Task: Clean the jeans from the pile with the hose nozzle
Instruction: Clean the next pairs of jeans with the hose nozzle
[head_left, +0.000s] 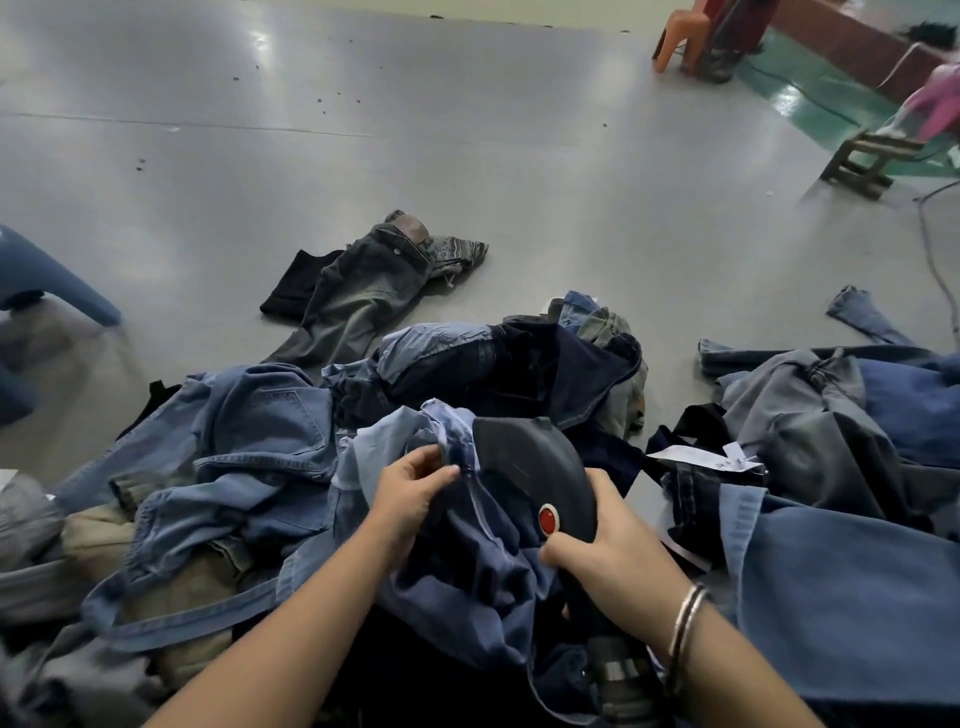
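Observation:
A blue pair of jeans (457, 577) lies bunched on top of the pile of jeans (249, 467) in front of me. My left hand (410, 493) pinches a fold of its fabric near a seam. My right hand (608, 551) grips the handle of the black hose nozzle (530, 467), which has a red button facing me. The nozzle's wide head lies against the jeans just right of my left fingers. Its ribbed hose (618, 680) runs down under my right wrist.
Grey-washed jeans (358, 286) lie apart on the grey floor (363, 130) beyond the pile. More denim with a white tag (701, 457) spreads to the right. A blue chair leg (47, 275) stands left; an orange chair (680, 36) and wooden stool (867, 156) far right.

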